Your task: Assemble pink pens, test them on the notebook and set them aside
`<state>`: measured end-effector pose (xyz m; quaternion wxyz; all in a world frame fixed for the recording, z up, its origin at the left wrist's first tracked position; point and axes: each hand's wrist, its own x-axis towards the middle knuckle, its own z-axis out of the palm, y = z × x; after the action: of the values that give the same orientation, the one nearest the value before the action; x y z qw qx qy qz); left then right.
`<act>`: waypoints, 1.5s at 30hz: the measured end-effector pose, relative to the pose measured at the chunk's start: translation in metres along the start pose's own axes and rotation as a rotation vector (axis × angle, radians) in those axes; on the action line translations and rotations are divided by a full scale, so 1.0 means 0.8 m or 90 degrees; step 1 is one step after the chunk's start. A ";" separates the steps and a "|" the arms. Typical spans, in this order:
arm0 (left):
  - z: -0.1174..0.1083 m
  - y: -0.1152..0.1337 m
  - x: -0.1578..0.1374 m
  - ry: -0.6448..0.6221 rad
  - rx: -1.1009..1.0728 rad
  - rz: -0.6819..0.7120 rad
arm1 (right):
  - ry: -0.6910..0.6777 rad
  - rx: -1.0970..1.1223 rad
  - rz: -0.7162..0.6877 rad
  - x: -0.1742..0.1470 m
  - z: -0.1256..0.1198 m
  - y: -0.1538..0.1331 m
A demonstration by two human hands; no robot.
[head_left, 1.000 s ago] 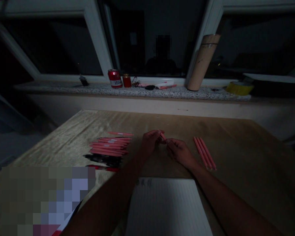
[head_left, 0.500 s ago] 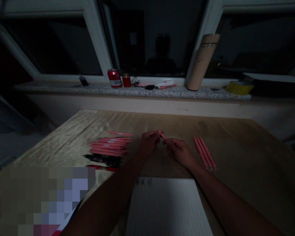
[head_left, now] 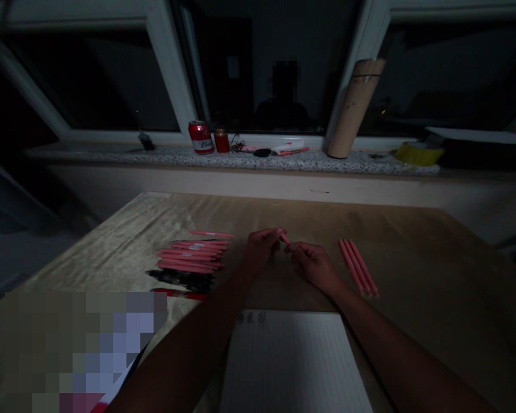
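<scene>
Scarcely shifted since the earlier frame, left hand [head_left: 261, 248] and right hand [head_left: 313, 261] pinch one pink pen [head_left: 285, 238] midway between side edges of the counter [head_left: 417, 258], its handling apparently continuing.

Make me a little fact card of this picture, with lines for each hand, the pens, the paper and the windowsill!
Left hand: grips a pink pen
Right hand: grips the same pen
Left side: bunch of pink pens, black pens, red pen
Right side: three pink pens, side by side
Lined paper: between the forearms
Windowsill: red can, tall tan cylinder, more things
</scene>
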<state>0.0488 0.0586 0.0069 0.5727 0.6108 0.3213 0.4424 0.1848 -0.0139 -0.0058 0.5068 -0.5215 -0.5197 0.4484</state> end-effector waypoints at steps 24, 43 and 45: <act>0.000 0.002 -0.001 -0.015 0.027 0.046 | 0.021 -0.108 -0.064 0.000 -0.001 -0.003; 0.003 0.004 -0.001 0.002 -0.011 0.027 | 0.029 -0.033 -0.034 0.002 -0.002 0.003; 0.003 0.001 0.000 0.005 -0.006 0.019 | 0.029 -0.034 -0.029 0.001 -0.002 0.002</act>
<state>0.0506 0.0577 0.0080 0.5676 0.6113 0.3122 0.4546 0.1868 -0.0132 -0.0072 0.5147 -0.5325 -0.5318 0.4108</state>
